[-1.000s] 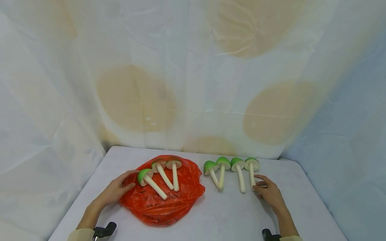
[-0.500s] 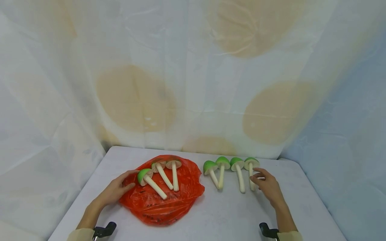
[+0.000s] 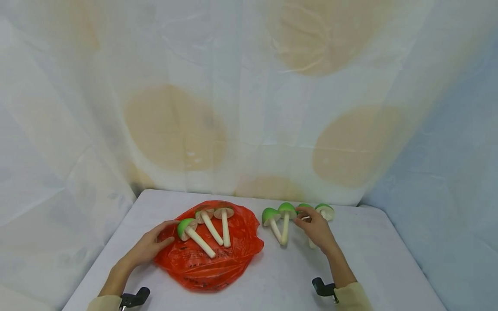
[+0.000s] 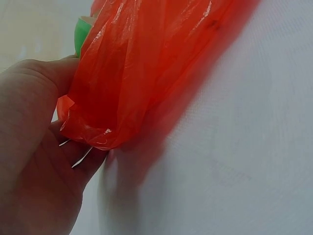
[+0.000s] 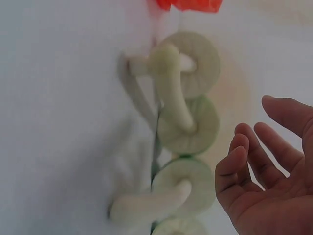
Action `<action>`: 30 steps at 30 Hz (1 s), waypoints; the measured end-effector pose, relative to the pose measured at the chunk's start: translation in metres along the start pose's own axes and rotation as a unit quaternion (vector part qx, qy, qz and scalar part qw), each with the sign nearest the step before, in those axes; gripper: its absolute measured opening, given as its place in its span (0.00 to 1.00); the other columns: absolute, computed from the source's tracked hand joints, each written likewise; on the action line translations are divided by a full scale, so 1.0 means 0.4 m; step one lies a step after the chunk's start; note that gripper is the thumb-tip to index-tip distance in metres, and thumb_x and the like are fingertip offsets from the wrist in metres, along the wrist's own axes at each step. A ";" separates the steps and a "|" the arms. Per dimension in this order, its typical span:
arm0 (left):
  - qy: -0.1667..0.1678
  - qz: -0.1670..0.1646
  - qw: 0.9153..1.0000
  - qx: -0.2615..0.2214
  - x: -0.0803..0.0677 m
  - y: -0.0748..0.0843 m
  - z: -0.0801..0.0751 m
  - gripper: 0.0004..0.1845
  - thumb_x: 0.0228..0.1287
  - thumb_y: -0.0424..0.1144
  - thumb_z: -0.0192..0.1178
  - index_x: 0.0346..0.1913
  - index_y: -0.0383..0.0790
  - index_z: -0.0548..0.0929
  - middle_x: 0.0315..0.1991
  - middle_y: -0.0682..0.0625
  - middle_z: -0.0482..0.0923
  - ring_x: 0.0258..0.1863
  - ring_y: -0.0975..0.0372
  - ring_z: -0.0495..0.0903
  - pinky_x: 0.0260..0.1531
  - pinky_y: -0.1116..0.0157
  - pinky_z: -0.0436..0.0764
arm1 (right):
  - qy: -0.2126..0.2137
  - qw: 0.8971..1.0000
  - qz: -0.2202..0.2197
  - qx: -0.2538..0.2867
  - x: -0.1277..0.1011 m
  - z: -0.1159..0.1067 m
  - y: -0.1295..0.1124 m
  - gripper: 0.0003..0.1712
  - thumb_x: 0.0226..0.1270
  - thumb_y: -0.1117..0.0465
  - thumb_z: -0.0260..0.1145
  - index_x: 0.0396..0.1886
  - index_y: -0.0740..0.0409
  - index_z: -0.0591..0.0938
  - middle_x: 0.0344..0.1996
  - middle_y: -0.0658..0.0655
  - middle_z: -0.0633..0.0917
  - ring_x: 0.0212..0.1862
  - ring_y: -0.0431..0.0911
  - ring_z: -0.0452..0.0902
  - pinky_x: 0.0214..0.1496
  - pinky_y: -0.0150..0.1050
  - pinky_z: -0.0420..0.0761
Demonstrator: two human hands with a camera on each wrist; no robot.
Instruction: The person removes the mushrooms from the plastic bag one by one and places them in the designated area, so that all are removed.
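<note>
My left hand (image 3: 149, 242) grips the left edge of a red plastic bag (image 3: 210, 276), thumb above and fingers beneath it in the left wrist view. On the bag lie three toy mushrooms with green caps and pale stems, the nearest mushroom (image 3: 201, 242) close to my thumb. To the right, several like mushrooms stand in a row, caps toward the back. My right hand (image 3: 319, 229) reaches over that row with fingers loosely bent, covering most of the third mushroom (image 3: 312, 244). In the right wrist view, nothing lies between those fingers and a gap separates them from the mushrooms (image 5: 188, 125).
A white table (image 3: 268, 285) carries everything. Behind it hangs a pale sheet (image 3: 249, 164) with tan round patches, and more sheeting closes both sides. A black wrist mount (image 3: 324, 287) sits on the right forearm, with another mount (image 3: 135, 297) on the left.
My right hand has left the stem of the rightmost mushroom and moved left over the row, toward the second and third mushrooms. The left hand and bag stay put.
</note>
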State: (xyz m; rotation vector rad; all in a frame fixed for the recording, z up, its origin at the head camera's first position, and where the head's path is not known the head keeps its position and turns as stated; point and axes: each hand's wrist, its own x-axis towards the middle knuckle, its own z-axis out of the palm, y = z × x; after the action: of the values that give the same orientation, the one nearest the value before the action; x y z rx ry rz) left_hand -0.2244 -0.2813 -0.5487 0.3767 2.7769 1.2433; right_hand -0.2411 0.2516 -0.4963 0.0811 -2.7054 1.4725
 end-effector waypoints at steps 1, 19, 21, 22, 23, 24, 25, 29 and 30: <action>0.000 0.000 1.000 0.000 0.000 0.001 0.000 0.26 0.71 0.44 0.62 0.70 0.58 0.71 0.71 0.44 0.69 0.73 0.41 0.62 0.66 0.33 0.64 | -0.004 1.000 -0.006 0.003 0.002 0.010 -0.010 0.27 0.69 0.54 0.69 0.65 0.54 0.78 0.47 0.57 0.83 0.49 0.51 0.79 0.42 0.38 0.79; -0.009 -0.020 1.000 -0.001 0.000 0.003 -0.002 0.28 0.72 0.47 0.61 0.71 0.60 0.69 0.73 0.44 0.66 0.73 0.41 0.61 0.65 0.34 0.66 | -0.073 0.994 -0.083 0.013 -0.014 0.146 -0.146 0.19 0.66 0.58 0.71 0.56 0.46 0.83 0.38 0.51 0.84 0.40 0.48 0.81 0.36 0.38 0.84; -0.010 -0.021 1.000 -0.001 -0.001 0.005 -0.004 0.28 0.72 0.47 0.61 0.72 0.60 0.68 0.73 0.43 0.66 0.73 0.40 0.61 0.65 0.34 0.66 | -0.088 0.992 -0.092 0.016 -0.019 0.158 -0.157 0.19 0.67 0.57 0.70 0.57 0.46 0.83 0.39 0.51 0.84 0.40 0.48 0.81 0.34 0.38 0.84; -0.010 -0.022 1.000 -0.001 -0.001 0.006 -0.004 0.28 0.72 0.47 0.61 0.72 0.60 0.68 0.73 0.43 0.66 0.73 0.40 0.61 0.65 0.34 0.66 | -0.095 0.991 -0.094 0.016 -0.021 0.164 -0.162 0.20 0.67 0.56 0.70 0.57 0.47 0.82 0.39 0.51 0.84 0.39 0.47 0.81 0.33 0.38 0.84; -0.009 -0.023 1.000 -0.001 -0.001 0.006 -0.004 0.28 0.72 0.47 0.61 0.72 0.60 0.68 0.73 0.43 0.65 0.73 0.40 0.61 0.65 0.34 0.65 | -0.103 0.990 -0.098 0.019 -0.023 0.170 -0.168 0.20 0.67 0.55 0.70 0.58 0.49 0.82 0.39 0.52 0.84 0.39 0.48 0.81 0.33 0.38 0.84; -0.010 -0.024 1.000 -0.001 -0.001 0.007 -0.005 0.28 0.72 0.47 0.61 0.72 0.60 0.68 0.73 0.43 0.65 0.73 0.40 0.61 0.65 0.33 0.66 | -0.110 0.989 -0.100 0.021 -0.026 0.175 -0.173 0.21 0.67 0.55 0.69 0.59 0.50 0.82 0.40 0.52 0.83 0.39 0.48 0.81 0.33 0.38 0.84; -0.010 -0.026 1.000 -0.002 -0.001 0.008 -0.005 0.28 0.72 0.47 0.61 0.72 0.60 0.68 0.73 0.43 0.65 0.73 0.40 0.61 0.65 0.33 0.66 | -0.117 0.988 -0.103 0.024 -0.028 0.181 -0.179 0.21 0.68 0.55 0.69 0.59 0.52 0.81 0.40 0.52 0.83 0.38 0.48 0.81 0.32 0.38 0.85; -0.012 -0.028 1.000 -0.002 -0.002 0.009 -0.004 0.28 0.72 0.48 0.61 0.72 0.59 0.68 0.73 0.42 0.65 0.73 0.39 0.61 0.65 0.33 0.66 | -0.134 0.984 -0.113 0.032 -0.034 0.201 -0.195 0.19 0.68 0.55 0.69 0.56 0.56 0.82 0.40 0.52 0.84 0.39 0.49 0.81 0.33 0.38 0.85; -0.012 -0.028 1.000 -0.001 -0.002 0.009 -0.004 0.28 0.72 0.49 0.61 0.72 0.59 0.68 0.73 0.42 0.65 0.73 0.39 0.61 0.65 0.33 0.66 | -0.135 0.983 -0.118 0.031 -0.035 0.206 -0.198 0.18 0.68 0.55 0.69 0.54 0.56 0.83 0.41 0.51 0.84 0.39 0.49 0.81 0.34 0.37 0.85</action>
State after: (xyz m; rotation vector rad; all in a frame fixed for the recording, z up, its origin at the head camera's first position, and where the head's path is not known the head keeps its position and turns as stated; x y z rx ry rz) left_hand -0.2233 -0.2804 -0.5450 0.3100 2.7458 1.2227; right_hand -0.2236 0.1396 -0.4756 0.6256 -2.7257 1.5727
